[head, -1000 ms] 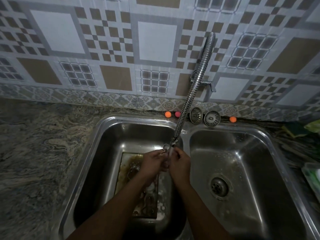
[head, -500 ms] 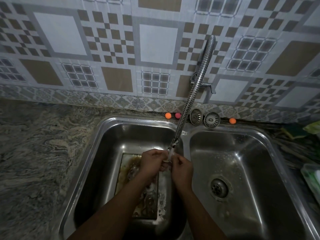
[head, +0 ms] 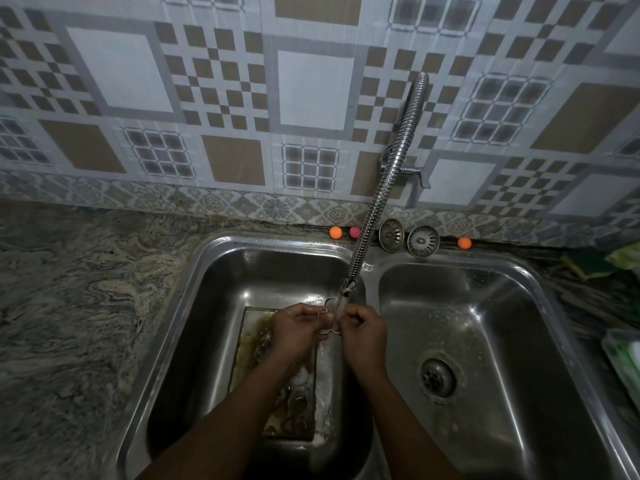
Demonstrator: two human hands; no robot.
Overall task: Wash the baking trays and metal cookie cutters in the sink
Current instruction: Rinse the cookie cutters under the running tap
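Note:
A thin metal cookie cutter point(head: 328, 315) with rounded lobes is held between both hands under the nozzle of the flexible tap hose point(head: 381, 188), above the left sink basin point(head: 221, 299). My left hand point(head: 300, 329) grips its left side and my right hand point(head: 363, 332) pinches its right side. Below the hands a dirty baking tray point(head: 252, 344) lies flat on the basin floor, with brown residue, suds and small metal pieces on it. My forearms hide much of the tray.
The right basin point(head: 485, 306) has a drain point(head: 438, 377) in its floor. Two strainer plugs point(head: 407, 237) and small orange and pink balls point(head: 336, 232) sit on the back ledge. Granite counter point(head: 69, 306) lies left; a green-white container point(head: 623, 358) is at the right edge.
Both hands have stayed under the nozzle, working the cutter; more of its lobed outline now shows between the fingers.

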